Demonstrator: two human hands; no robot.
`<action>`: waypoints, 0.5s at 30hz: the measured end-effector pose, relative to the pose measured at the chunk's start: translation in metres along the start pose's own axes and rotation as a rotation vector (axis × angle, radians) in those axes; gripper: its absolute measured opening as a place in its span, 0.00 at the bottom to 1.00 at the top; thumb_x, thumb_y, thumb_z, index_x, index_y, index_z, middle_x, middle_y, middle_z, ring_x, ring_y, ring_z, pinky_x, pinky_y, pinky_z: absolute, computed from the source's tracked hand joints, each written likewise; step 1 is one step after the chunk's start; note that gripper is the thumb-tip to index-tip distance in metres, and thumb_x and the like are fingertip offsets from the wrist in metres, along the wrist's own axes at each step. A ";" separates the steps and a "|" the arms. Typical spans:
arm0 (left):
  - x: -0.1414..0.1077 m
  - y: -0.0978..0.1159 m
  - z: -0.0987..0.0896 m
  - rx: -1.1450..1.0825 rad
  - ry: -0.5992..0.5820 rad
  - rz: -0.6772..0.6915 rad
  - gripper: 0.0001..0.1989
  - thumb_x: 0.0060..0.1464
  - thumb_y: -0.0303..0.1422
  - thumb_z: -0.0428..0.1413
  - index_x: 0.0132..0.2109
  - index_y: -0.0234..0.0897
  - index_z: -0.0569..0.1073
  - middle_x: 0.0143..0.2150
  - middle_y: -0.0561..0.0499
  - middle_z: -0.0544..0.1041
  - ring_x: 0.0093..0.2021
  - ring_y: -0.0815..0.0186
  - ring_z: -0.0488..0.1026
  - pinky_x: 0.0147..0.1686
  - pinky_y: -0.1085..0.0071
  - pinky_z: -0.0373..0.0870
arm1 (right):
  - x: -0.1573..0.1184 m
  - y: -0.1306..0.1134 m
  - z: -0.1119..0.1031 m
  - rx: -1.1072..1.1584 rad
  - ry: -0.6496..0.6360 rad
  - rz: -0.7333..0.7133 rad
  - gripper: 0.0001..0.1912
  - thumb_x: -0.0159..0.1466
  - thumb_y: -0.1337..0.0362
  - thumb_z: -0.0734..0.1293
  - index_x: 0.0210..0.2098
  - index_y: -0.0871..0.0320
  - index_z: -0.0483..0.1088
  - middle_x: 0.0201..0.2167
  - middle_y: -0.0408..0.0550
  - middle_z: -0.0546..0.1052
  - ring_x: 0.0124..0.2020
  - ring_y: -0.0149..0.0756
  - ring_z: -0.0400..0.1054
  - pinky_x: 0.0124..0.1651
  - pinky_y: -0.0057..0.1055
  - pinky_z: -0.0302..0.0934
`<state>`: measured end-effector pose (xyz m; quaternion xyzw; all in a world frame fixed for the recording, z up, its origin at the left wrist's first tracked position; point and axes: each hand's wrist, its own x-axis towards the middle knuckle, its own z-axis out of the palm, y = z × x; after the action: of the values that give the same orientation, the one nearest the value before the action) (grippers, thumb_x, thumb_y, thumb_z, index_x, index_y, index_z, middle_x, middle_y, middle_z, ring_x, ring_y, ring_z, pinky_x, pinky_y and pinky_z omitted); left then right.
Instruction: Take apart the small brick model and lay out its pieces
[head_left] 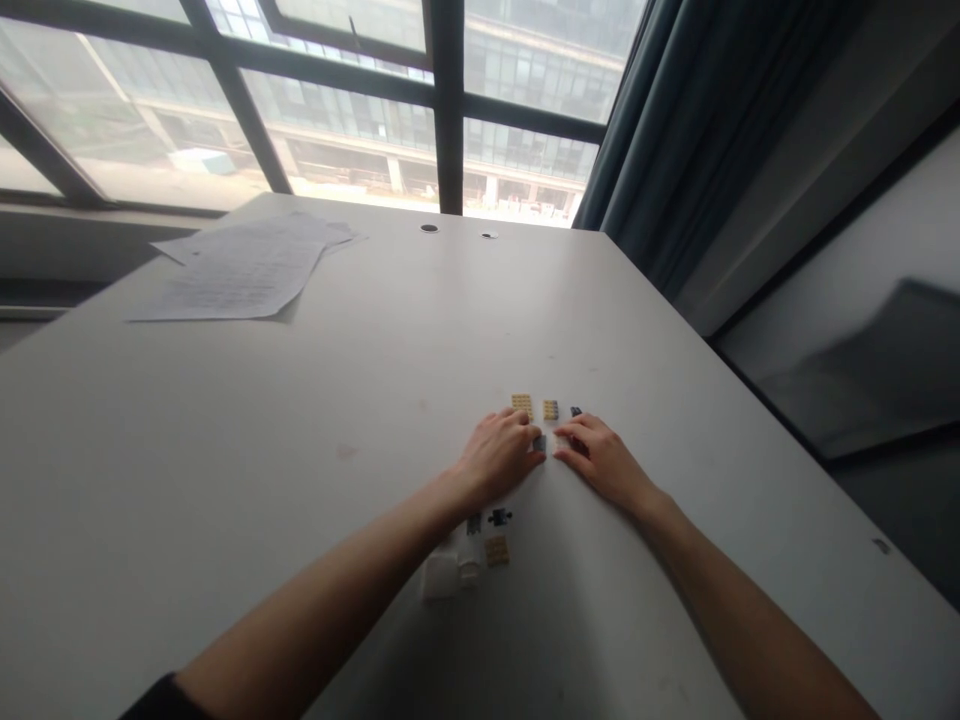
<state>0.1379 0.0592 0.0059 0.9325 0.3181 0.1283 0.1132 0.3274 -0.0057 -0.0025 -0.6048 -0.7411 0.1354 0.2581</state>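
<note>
My left hand [501, 452] rests low over the white table, its fingers and thumb closed around a small grey block [540, 446]. Facing it, my right hand [604, 462] has thumb and forefinger pinched about a small whitish piece [560, 441], mostly hidden by the fingers. Just beyond the hands lie a tan studded building plate [521, 402], a smaller tan and grey studded piece [550, 410] and a dark piece [576, 411]. The left fingers partly cover the near edge of the tan plate. A narrow gap separates the two hands.
Near my left forearm lie a black piece with side pegs [500, 517], a dark grey piece [473, 523], another tan plate [497, 551], a white block [440, 577] and a white round part [469, 570]. Printed papers [240, 265] lie at the far left of the table [390, 330].
</note>
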 end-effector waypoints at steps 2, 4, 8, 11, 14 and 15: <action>0.004 0.003 0.002 -0.006 0.001 -0.001 0.10 0.55 0.38 0.57 0.41 0.39 0.77 0.38 0.46 0.75 0.43 0.57 0.71 0.43 0.63 0.66 | 0.000 0.000 0.000 -0.004 0.000 0.005 0.10 0.60 0.67 0.68 0.43 0.57 0.73 0.41 0.50 0.72 0.45 0.41 0.66 0.52 0.39 0.62; 0.006 0.004 0.002 -0.012 0.002 -0.001 0.10 0.56 0.37 0.56 0.41 0.39 0.77 0.38 0.46 0.75 0.43 0.58 0.71 0.43 0.64 0.67 | 0.000 0.000 0.001 -0.004 -0.001 0.003 0.10 0.60 0.67 0.68 0.43 0.57 0.73 0.41 0.50 0.72 0.46 0.41 0.66 0.52 0.40 0.62; 0.007 0.004 0.001 -0.029 0.000 0.009 0.09 0.56 0.37 0.56 0.41 0.39 0.77 0.38 0.47 0.75 0.43 0.58 0.71 0.42 0.64 0.67 | 0.001 0.000 0.001 -0.002 -0.005 -0.008 0.11 0.61 0.68 0.67 0.43 0.57 0.72 0.41 0.50 0.72 0.45 0.41 0.66 0.52 0.39 0.61; 0.007 0.004 0.002 -0.039 -0.001 0.012 0.11 0.56 0.38 0.56 0.43 0.40 0.77 0.38 0.47 0.75 0.43 0.58 0.71 0.42 0.64 0.67 | 0.000 -0.001 0.002 -0.002 -0.003 -0.011 0.11 0.61 0.68 0.67 0.44 0.58 0.72 0.41 0.51 0.72 0.45 0.41 0.66 0.52 0.39 0.62; 0.006 0.003 0.001 -0.065 0.015 0.005 0.14 0.56 0.39 0.57 0.48 0.40 0.74 0.40 0.47 0.76 0.44 0.59 0.71 0.44 0.65 0.67 | -0.001 0.001 0.002 0.031 0.036 -0.007 0.13 0.60 0.66 0.68 0.45 0.57 0.72 0.40 0.50 0.72 0.43 0.40 0.67 0.49 0.38 0.63; 0.004 0.001 0.000 -0.086 0.027 -0.002 0.16 0.55 0.39 0.57 0.50 0.39 0.73 0.41 0.47 0.76 0.44 0.59 0.72 0.44 0.65 0.67 | -0.002 0.002 0.003 0.062 0.059 0.000 0.14 0.60 0.65 0.68 0.46 0.57 0.72 0.40 0.49 0.72 0.41 0.39 0.67 0.46 0.37 0.64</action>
<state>0.1416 0.0610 0.0071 0.9246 0.3149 0.1542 0.1492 0.3276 -0.0068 -0.0058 -0.6003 -0.7285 0.1404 0.2985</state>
